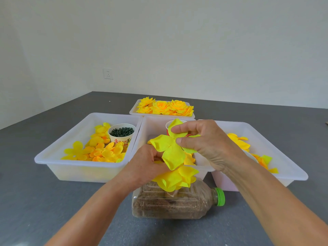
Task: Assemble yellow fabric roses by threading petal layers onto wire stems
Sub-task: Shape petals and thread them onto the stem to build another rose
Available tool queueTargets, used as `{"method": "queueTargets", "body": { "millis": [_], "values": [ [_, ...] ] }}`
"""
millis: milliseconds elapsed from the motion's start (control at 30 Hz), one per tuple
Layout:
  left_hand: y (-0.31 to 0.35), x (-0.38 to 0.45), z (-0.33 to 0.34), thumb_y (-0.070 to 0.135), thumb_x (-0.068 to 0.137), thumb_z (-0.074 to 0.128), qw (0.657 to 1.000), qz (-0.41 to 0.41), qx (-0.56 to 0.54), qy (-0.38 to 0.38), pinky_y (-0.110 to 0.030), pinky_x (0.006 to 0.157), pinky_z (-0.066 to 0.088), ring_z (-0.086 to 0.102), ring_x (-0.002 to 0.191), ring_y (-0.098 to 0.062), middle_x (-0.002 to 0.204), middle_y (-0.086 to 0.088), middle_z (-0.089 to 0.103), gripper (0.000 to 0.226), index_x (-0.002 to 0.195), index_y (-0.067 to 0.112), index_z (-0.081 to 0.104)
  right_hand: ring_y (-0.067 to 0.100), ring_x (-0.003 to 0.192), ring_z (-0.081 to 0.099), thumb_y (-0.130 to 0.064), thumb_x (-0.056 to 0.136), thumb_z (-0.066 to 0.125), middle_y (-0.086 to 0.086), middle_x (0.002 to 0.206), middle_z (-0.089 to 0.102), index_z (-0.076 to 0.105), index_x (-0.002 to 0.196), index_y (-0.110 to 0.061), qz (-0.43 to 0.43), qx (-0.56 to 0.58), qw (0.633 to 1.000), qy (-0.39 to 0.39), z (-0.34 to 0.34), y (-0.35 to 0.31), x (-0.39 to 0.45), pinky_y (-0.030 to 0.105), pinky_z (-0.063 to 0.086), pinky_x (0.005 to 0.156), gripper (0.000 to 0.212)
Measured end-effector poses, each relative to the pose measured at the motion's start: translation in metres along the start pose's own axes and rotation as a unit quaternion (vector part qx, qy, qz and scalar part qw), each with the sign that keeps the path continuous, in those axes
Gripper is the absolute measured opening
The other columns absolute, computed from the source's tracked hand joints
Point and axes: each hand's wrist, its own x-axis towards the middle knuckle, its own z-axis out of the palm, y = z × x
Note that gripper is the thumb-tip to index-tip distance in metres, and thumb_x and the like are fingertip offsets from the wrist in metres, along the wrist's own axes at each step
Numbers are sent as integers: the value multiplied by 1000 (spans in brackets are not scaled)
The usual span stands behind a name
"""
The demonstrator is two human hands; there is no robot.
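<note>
A large yellow fabric petal layer (171, 152) is held up over the middle tray. My right hand (204, 144) pinches its upper part between thumb and fingers. My left hand (145, 164) grips it from below, fingers curled near its centre. Under it sits a partly built yellow rose (175, 180), just above a lying bottle. No wire stem is visible; it is hidden by hands and petals. Loose yellow petal layers (99, 150) fill the left tray. Finished roses (165, 107) lie in the far tray.
Three white trays sit side by side: left tray (53, 157), middle tray (152, 125), right tray (292, 167). A paper cup of dark green pieces (122, 132) stands in the left one. A plastic bottle of brown grains (177, 201) lies in front, green cap to the right.
</note>
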Motion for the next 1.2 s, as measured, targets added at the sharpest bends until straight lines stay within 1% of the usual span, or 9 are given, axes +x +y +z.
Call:
{"method": "queueTargets", "body": {
  "millis": [200, 333, 433, 500, 633, 733, 933, 1033, 1200],
  "values": [
    [1, 0, 1, 10, 78, 69, 1000, 11, -11, 5, -37, 58, 55, 68, 65, -21, 72, -2, 71, 14, 76, 24, 67, 5, 63, 53, 0, 77, 71, 0, 72, 60, 72, 82, -18, 17, -8, 999, -37, -6, -5, 1, 12, 46, 61, 19],
    [-1, 0, 0, 6, 78, 72, 1000, -5, 10, 12, -39, 60, 56, 68, 67, -20, 72, -4, 71, 19, 72, 25, 71, 5, 58, 54, -2, 73, 75, -6, 60, 61, 70, 71, -15, 33, -1, 999, -33, -8, -6, 3, 14, 46, 57, 14],
    [-3, 1, -1, 5, 77, 74, 999, -21, 35, 29, -43, 75, 57, 68, 82, -31, 82, -17, 71, 4, 81, 6, 73, 5, 61, 57, -5, 73, 76, -5, 63, 64, 72, 72, -13, 38, 9, 999, -26, -8, -5, 5, 15, 47, 59, 10],
    [-3, 1, -1, 6, 78, 73, 998, -29, 38, 35, -46, 84, 54, 67, 90, -36, 89, -21, 71, 13, 86, -4, 71, 7, 67, 57, -6, 74, 76, -3, 68, 65, 73, 74, -12, 39, 11, 999, -15, -7, -4, 6, 20, 47, 66, 7],
    [0, -1, -1, 12, 78, 76, 998, -42, 29, 32, -56, 83, 52, 66, 94, -39, 94, -22, 71, 24, 93, -4, 69, 11, 71, 57, -8, 75, 75, 5, 77, 67, 72, 76, -12, 39, 19, 999, 9, -4, -3, 6, 25, 46, 68, 5],
    [-2, -1, -2, 9, 79, 73, 998, -46, 31, 29, -53, 83, 53, 68, 93, -33, 95, -16, 72, 19, 96, 1, 70, 7, 69, 58, -8, 76, 74, -1, 76, 67, 73, 79, -12, 37, 8, 999, -17, -6, -3, 4, 15, 47, 64, 5],
    [-3, 1, -2, 9, 81, 72, 998, -42, 41, 19, -50, 78, 55, 70, 85, -30, 88, -14, 73, 14, 93, 3, 71, 8, 68, 58, 1, 79, 69, 5, 78, 65, 73, 86, -9, 48, -1, 998, -52, -11, -5, 1, 13, 47, 58, 13],
    [2, -1, 0, 9, 84, 66, 1000, -12, -22, -11, -34, 56, 54, 68, 60, -22, 70, -4, 71, 13, 80, 20, 70, 11, 69, 57, 3, 79, 68, 7, 79, 65, 73, 84, -11, 57, 6, 996, -63, -12, -4, 0, 17, 48, 60, 15],
    [0, -2, 0, 6, 79, 72, 1000, -8, -22, 4, -23, 58, 55, 70, 69, -11, 74, 2, 74, 11, 81, 16, 70, 10, 71, 59, 0, 78, 70, 5, 78, 68, 73, 81, -13, 53, 11, 996, -69, -11, -1, 0, 19, 49, 66, 13]
  ]
}}
